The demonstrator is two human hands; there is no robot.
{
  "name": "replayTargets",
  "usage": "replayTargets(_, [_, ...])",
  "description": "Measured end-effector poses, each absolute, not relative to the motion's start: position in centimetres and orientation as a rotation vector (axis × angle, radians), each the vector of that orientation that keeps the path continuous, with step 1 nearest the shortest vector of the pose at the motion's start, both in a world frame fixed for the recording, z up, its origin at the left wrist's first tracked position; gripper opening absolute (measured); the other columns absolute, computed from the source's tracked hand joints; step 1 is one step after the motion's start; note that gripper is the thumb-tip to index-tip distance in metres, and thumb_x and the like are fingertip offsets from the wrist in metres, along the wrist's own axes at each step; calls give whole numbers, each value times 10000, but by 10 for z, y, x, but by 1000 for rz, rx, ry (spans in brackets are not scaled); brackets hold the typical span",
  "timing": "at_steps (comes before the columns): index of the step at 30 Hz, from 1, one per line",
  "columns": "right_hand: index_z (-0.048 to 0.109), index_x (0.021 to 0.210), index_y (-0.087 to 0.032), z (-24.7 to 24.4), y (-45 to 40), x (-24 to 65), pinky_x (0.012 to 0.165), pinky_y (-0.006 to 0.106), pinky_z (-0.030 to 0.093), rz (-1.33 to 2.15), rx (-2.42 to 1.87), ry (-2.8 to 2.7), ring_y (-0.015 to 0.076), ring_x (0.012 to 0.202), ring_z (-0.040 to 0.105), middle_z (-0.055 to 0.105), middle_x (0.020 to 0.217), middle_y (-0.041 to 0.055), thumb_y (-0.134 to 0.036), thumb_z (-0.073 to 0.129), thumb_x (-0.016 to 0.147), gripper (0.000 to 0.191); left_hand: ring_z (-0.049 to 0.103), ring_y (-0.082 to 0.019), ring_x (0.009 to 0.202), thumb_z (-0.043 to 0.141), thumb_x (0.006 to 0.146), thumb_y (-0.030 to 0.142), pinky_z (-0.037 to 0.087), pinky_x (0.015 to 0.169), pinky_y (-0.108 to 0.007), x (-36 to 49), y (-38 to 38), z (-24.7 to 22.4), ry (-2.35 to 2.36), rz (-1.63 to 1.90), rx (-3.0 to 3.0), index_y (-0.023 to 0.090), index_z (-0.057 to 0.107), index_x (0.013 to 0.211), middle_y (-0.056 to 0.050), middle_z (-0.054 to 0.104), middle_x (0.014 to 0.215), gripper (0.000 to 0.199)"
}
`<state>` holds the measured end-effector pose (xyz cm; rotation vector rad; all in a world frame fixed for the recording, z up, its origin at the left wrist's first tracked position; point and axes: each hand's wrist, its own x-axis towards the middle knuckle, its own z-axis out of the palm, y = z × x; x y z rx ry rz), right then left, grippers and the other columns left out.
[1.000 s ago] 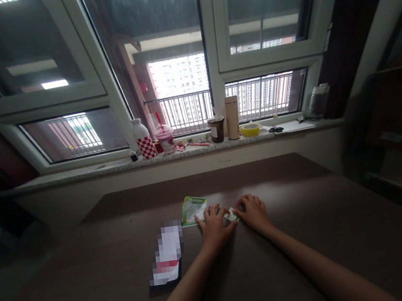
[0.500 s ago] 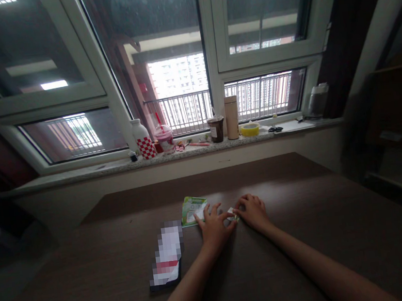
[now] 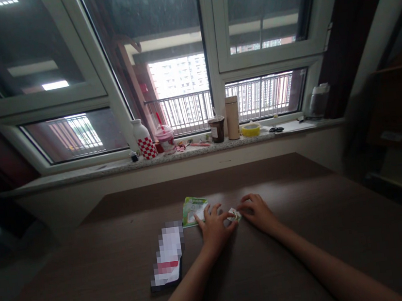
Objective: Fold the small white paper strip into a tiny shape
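Observation:
A small folded white-and-green piece of paper (image 3: 234,214) lies on the dark brown table (image 3: 285,179). My left hand (image 3: 215,224) has its thumb and index finger on the paper's left side, pinching it against the tabletop. The other left fingers are spread toward a green-and-white packet (image 3: 193,210), their tips over its right edge. Just right of the paper is my right hand (image 3: 258,213), fingers bent and loosely apart, holding nothing visible. Whether its fingertips touch the paper's edge is hard to see.
A phone (image 3: 167,255), blurred by pixelation, lies left of my left forearm. Along the windowsill stand a checkered bottle (image 3: 144,140), a pink drink cup (image 3: 165,139), a dark drink cup (image 3: 216,130), a tan flask (image 3: 232,117), yellow tape (image 3: 250,130) and scissors (image 3: 276,129).
My right hand has shifted slightly right, away from the small paper, and more of the paper shows. My left hand stays in place on it.

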<state>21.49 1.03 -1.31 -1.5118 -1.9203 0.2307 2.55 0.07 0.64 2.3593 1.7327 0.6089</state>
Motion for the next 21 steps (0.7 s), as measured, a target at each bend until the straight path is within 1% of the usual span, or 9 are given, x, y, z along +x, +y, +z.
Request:
replayTargets(6, [746,974,-367,-15,9,215,947,361,391,192,-1517,-2009,227,1128,463,601,1122,46,-333,633,852,169,242,-334,1382,659,778,493,-9,1086,-719,27,0,6,1752,600,2347,434,700,1025,36,483,1419,258])
replayTargets(13, [750,968,-362,-13,11,212,953,348,384,221,-1594,-1997,220,1099,477,602,1088,47,-346,635,850,166,255,-341,1380,642,784,509,33,1067,-743,27,2,4,1753,580,2348,451,692,1008,51,468,1424,237])
replayTargets(18, [753,952,-361,-14,12,214,963,348,370,271,-1587,-1969,214,1100,482,594,1088,39,-364,635,849,156,280,-335,1367,659,758,523,63,1067,-739,26,4,4,1774,625,2316,392,665,1073,-6,480,1411,341])
replayTargets(21, [749,962,-367,-14,13,214,968,348,363,283,-1588,-1961,213,1102,482,590,1088,37,-367,637,847,161,280,-338,1367,664,754,517,61,1061,-746,26,4,4,1760,638,2313,414,659,1091,-1,479,1412,352])
